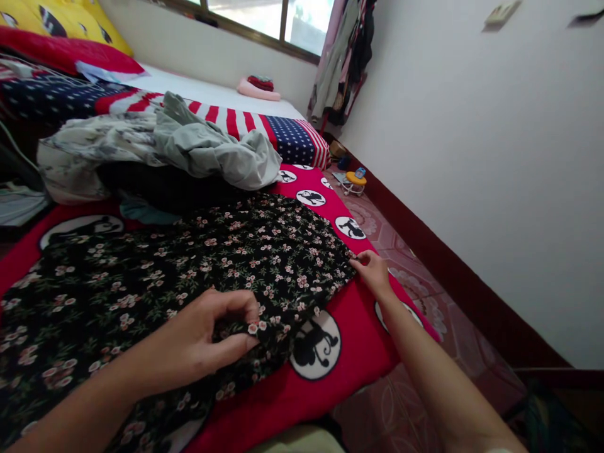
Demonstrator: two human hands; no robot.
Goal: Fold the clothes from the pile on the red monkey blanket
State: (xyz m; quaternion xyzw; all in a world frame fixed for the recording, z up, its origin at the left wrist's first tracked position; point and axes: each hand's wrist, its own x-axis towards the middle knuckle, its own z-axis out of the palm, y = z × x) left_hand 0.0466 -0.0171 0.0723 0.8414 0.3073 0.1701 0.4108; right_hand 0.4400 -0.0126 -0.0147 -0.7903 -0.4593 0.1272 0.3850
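Observation:
A black garment with small pink flowers point(198, 264) lies spread flat on a red blanket with white cartoon circles point(349, 314). My left hand point(207, 340) pinches the garment's near edge between thumb and fingers. My right hand point(372, 270) reaches out to the garment's far right corner and grips it at the blanket's edge.
A heap of grey and pale printed clothes point(155, 148) sits behind the garment. A stars-and-stripes cover point(287, 138) and red and yellow pillows point(61, 31) lie further back. To the right is a tiled floor point(425, 302), a small toy point(355, 181) and a white wall.

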